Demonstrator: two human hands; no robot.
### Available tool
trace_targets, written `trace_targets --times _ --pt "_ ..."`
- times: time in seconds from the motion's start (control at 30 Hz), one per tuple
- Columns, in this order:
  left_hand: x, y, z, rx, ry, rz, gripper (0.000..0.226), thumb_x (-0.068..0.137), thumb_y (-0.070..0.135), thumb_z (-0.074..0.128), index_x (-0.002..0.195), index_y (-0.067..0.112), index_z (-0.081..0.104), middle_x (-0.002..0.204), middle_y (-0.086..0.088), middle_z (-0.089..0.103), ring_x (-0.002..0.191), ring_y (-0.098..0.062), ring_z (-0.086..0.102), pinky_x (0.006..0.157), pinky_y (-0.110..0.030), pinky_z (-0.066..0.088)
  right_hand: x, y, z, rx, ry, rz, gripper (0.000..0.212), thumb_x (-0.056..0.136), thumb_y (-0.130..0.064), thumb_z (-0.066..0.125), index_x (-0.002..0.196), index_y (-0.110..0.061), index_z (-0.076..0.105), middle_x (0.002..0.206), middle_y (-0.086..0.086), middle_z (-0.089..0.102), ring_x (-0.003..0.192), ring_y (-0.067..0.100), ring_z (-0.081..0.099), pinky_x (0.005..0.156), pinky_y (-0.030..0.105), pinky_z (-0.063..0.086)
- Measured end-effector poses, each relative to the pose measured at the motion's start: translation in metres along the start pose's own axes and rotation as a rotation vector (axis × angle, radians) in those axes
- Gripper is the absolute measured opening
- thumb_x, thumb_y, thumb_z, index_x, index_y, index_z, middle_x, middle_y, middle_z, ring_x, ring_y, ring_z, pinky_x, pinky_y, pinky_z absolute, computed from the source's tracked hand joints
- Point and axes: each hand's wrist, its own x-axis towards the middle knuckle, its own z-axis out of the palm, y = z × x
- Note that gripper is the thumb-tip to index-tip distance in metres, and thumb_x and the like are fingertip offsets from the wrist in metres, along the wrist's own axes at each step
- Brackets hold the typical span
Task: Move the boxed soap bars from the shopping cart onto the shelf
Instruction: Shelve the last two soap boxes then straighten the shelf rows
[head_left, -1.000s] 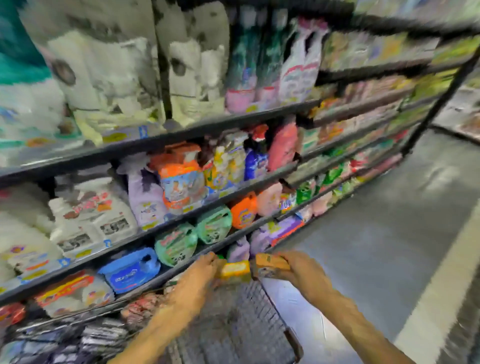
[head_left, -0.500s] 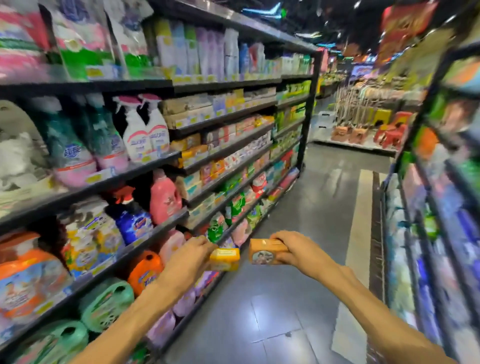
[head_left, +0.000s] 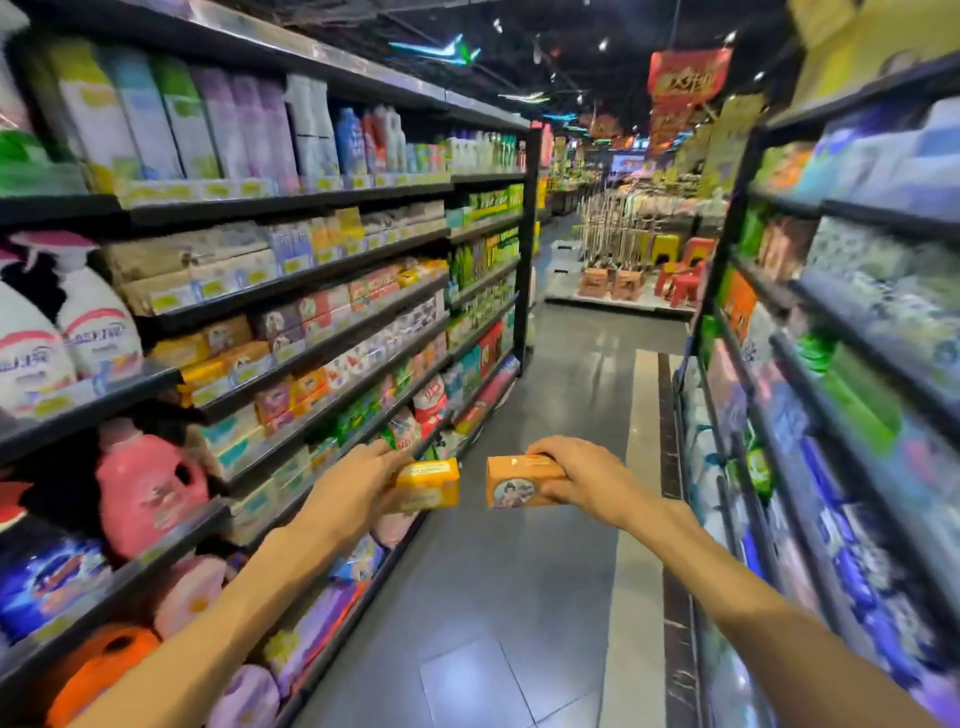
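Note:
My left hand (head_left: 358, 483) grips a yellow soap box (head_left: 430, 484) by its left end, out in front of me over the aisle floor. My right hand (head_left: 582, 475) holds an orange soap box (head_left: 514, 484) with a picture on its front, fingers curled over its top. The two boxes hang side by side, a small gap between them. The shelf (head_left: 332, 345) on the left carries rows of similar yellow and orange boxed soaps (head_left: 223, 358) at about chest height. The shopping cart is out of view.
Tall shelving lines both sides of a narrow tiled aisle (head_left: 519, 597). Detergent bottles (head_left: 143, 488) fill the lower left shelves beside my left arm. The right shelving (head_left: 841, 395) stands close to my right arm. Stools and racks (head_left: 670, 270) stand at the aisle's far end.
The view has swung up from the cart to look down the aisle. Both hands lifted a soap box each out of the cart and now hold them out ahead.

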Motion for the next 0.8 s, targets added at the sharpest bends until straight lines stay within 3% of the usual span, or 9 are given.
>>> trace_targets --times 0.07,0.13,0.27,0.5,0.63,0.8 --pt "0.034 -0.008 0.008 0.009 0.007 -0.013 0.034 0.089 0.045 0.056 0.117 0.025 0.062 0.106 0.001 0.059 0.097 -0.022 0.057 0.078 -0.043 0.051 0.027 0.017 -0.004 -0.010 -0.014 0.015 0.042 0.086 -0.022 0.070 0.124 -0.031 0.055 0.117 -0.009 0.060 0.106 0.015 0.056 0.084 0.032 0.045" --pt "0.066 -0.020 0.016 0.042 0.020 -0.012 0.031 0.090 0.037 0.065 0.118 0.027 0.060 0.108 0.004 0.058 0.100 -0.020 0.056 0.079 -0.042 0.051 0.060 0.031 -0.006 -0.020 -0.035 0.029 0.043 0.086 -0.023 0.070 0.125 -0.030 0.054 0.118 -0.008 0.060 0.106 0.015 0.057 0.087 0.036 0.048" --pt "0.128 -0.056 0.021 0.062 0.063 -0.025 0.034 0.092 0.035 0.065 0.124 0.027 0.059 0.113 0.005 0.058 0.104 -0.017 0.053 0.077 -0.031 0.045 0.139 0.054 -0.010 -0.017 -0.020 0.006 0.041 0.085 -0.022 0.070 0.122 -0.030 0.055 0.116 -0.007 0.061 0.104 0.016 0.058 0.089 0.040 0.049" --pt "0.207 -0.142 0.011 0.083 0.096 -0.117 0.033 0.090 0.029 0.067 0.121 0.024 0.061 0.113 0.003 0.059 0.106 -0.020 0.056 0.082 -0.036 0.049 0.301 0.073 -0.006 -0.015 -0.039 -0.089 0.040 0.084 -0.020 0.069 0.119 -0.031 0.053 0.109 -0.008 0.059 0.099 0.015 0.058 0.086 0.040 0.051" --pt "0.218 -0.194 0.009 0.169 0.128 -0.262 0.034 0.086 0.029 0.068 0.119 0.027 0.059 0.112 0.006 0.057 0.104 -0.020 0.054 0.083 -0.039 0.050 0.391 0.061 0.011 -0.004 -0.070 -0.224 0.046 0.085 -0.019 0.071 0.126 -0.027 0.053 0.111 -0.006 0.060 0.101 0.016 0.060 0.087 0.038 0.052" --pt "0.205 -0.260 0.002 0.266 0.143 -0.477 0.038 0.087 0.028 0.070 0.123 0.025 0.058 0.112 0.002 0.056 0.108 -0.023 0.054 0.086 -0.043 0.049 0.496 0.022 0.048 0.101 -0.147 -0.422 0.047 0.087 -0.016 0.070 0.126 -0.034 0.050 0.110 -0.008 0.061 0.099 0.015 0.062 0.086 0.043 0.055"
